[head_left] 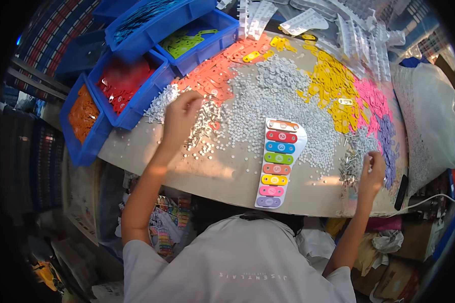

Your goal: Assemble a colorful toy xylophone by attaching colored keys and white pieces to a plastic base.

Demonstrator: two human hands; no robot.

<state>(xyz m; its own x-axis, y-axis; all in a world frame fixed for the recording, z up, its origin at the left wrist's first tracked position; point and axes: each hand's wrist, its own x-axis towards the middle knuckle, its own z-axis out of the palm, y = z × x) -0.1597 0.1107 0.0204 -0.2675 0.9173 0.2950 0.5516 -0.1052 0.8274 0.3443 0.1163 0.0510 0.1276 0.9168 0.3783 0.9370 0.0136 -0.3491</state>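
While our left hand (pixel 179 121) bends its fingers beside a pile of silvery pieces (pixel 203 118), our right hand (pixel 371 174) is curled close to another silvery heap (pixel 355 149). We cannot tell whether either one grasps some small piece. Between both hands, the white card (pixel 300 142) with its column of coloured strips (pixel 280 158) lies on the desk (pixel 222 174). Beyond our right hand, we see yellow strips (pixel 337 83) spread loosely.

Left hand (pixel 181 118): curled, just beside silver rivets (pixel 206 121)
Right hand (pixel 371 177): curled, near second metal-parts heap (pixel 350 161)
White card (pixel 299 143): on table (pixel 242 189), bearing eight coloured strips (pixel 279 158)
Blue bins (pixel 143 104): holding orange, red, green, blue pieces (pixel 83 115)
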